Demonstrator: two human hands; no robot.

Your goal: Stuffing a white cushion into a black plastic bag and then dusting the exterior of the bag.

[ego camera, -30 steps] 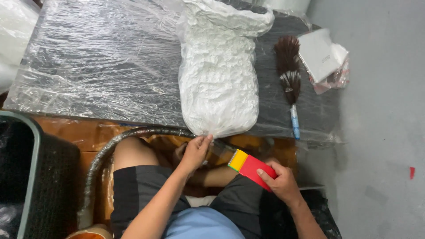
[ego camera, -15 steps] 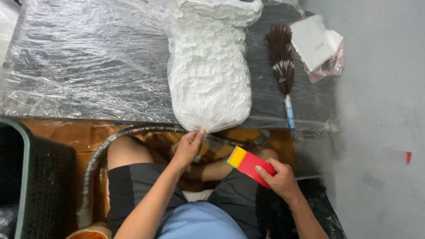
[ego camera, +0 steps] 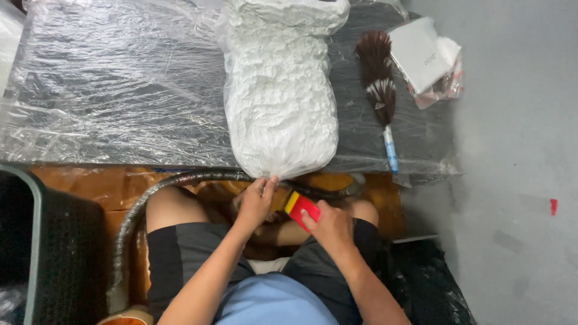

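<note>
White crumpled plastic-wrapped bundle on table; left hand pinches its near end; right hand grips red-yellow card alongside.

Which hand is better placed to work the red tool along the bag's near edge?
Right. The right hand already grips the red and yellow tool just below the white bag, while the left hand is busy pinching the bag's edge.

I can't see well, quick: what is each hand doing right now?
Left hand: closed, pinching the bottom edge of the white plastic-wrapped bundle.
Right hand: closed, holding a red and yellow tool.
</note>
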